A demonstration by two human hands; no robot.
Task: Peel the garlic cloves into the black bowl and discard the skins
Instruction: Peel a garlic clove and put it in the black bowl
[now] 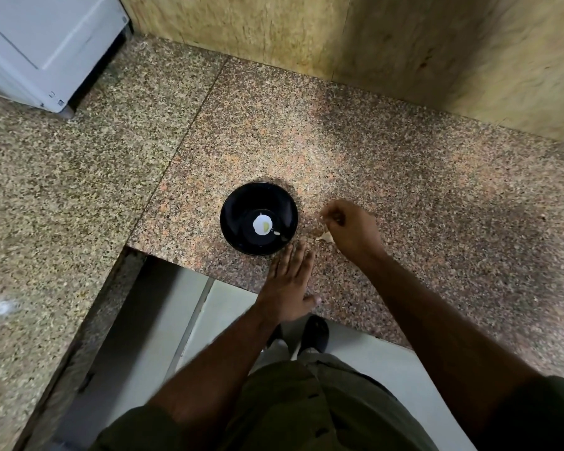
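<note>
Granite counter (388, 164) filling the view, meeting a tan wall behind, with a white appliance (43, 43) off in the far left corner. Sitting near the front edge: black bowl (259, 219), holding one pale peeled clove (262, 224) at its bottom and a couple of small pale bits beside it. Lying flat on the stone just below the bowl: left hand (287, 284), fingers straight and spread, gripping nothing. Hovering just right of the bowl: right hand (352, 227), fingers curled together, seemingly pinching a thin pale scrap (323, 217); hard to tell whether skin or clove. Resting against that hand's underside on the counter: a pale papery piece (325, 236), probably skin. Likely handling: skins feather-light, brittle, clinging to fingers; cloves small, firm, slightly slick once bare. Best pinching skins at a loose torn edge, cloves across the middle.
</note>
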